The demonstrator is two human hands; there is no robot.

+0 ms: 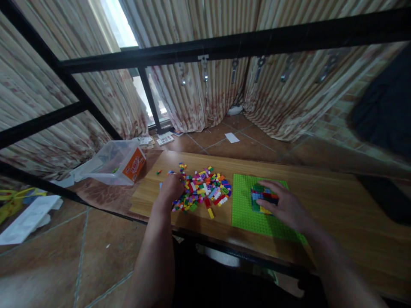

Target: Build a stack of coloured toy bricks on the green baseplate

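Note:
My left hand [173, 187] reaches into the left side of a loose pile of small coloured toy bricks [208, 186] on the wooden tabletop. Its fingers are curled downward, and whatever they hold is hidden. To the right lies a flat green studded baseplate [241, 209]. A low built block of toy bricks [257, 197], in blue, red, green and yellow, sits on that plate. My right hand [281, 200] is closed around this block from the right, thumb on the near side and fingers on the far side, covering part of it.
A clear plastic box [111, 164] with an orange label stands left of the wooden board [321, 192]. A dark flat object [385, 199] lies at the right. Black metal bars [224, 51] cross in front of striped curtains [205, 98]. White paper [231, 137] lies on the tiled floor.

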